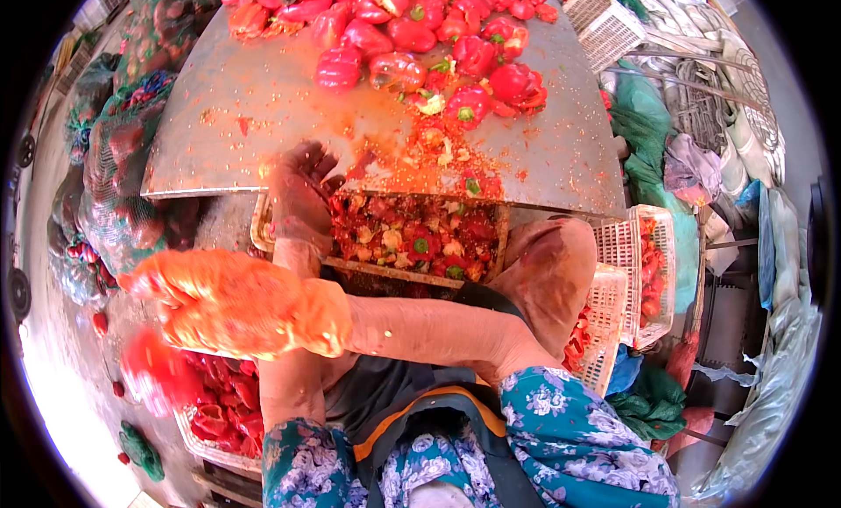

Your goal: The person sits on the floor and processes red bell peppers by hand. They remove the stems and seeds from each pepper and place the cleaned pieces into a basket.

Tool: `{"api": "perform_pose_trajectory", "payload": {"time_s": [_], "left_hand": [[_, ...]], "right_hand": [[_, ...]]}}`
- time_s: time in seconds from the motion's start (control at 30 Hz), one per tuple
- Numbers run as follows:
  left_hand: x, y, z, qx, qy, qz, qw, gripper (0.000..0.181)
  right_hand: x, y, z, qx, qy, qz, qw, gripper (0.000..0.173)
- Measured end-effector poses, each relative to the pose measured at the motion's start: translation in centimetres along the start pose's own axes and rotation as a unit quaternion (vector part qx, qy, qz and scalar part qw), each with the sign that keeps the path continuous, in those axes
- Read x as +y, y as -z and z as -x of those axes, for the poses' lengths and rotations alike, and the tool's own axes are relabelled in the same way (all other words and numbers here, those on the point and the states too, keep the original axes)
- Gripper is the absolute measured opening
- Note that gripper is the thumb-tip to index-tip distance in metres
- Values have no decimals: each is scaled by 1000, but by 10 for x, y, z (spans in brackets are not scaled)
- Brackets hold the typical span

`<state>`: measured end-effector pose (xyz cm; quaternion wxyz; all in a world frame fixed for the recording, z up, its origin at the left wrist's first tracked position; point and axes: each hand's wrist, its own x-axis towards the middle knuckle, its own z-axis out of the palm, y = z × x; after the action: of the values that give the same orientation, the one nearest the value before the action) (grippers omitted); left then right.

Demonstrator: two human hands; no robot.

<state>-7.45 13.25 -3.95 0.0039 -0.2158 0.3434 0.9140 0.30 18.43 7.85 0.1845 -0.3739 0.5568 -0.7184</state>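
My left hand point(303, 186), stained dark red, is at the front edge of the metal table point(243, 140). Its fingers are loosely spread and nothing shows in them. My right hand point(230, 304), in an orange-stained glove, crosses over my left forearm to the left. A motion-blurred red pepper piece point(158, 373) is just below it, above a white crate of cut red peppers point(227, 403). Whether the glove touches that piece, and how its fingers lie underneath, is hidden. A crate of pepper cores and seeds point(420, 235) sits under the table edge, between my knees.
Whole red bell peppers point(407, 35) are heaped at the far side of the table, with seeds scattered nearer. Net sacks point(125, 179) stand at left. White crates with red peppers point(650, 278) stand at right, beside green netting point(647, 127) and piled sacks point(716, 81).
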Motion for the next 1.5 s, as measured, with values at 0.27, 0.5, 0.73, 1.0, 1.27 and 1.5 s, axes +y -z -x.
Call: {"api": "perform_pose_trajectory", "payload": {"time_s": [0.27,0.5,0.73,1.0,1.27,1.5], "left_hand": [[1,-23,23,-9,5,-73,997,26],[4,-31,32,-37,78,-168,982,23],[3,-35,32,-40,151,-159,975,25],[-13,-62,44,-144,90,-235,957,44],[-6,-57,51,-207,153,-142,956,57],[-33,-32,35,-249,97,-123,956,44]], "right_hand": [[18,193,65,244,-37,522,816,36],[55,322,95,223,-143,730,630,49],[49,329,106,377,-178,374,829,54],[2,201,86,312,-79,-75,944,49],[7,157,81,342,-131,103,925,35],[11,148,86,248,-45,374,892,44]]}}
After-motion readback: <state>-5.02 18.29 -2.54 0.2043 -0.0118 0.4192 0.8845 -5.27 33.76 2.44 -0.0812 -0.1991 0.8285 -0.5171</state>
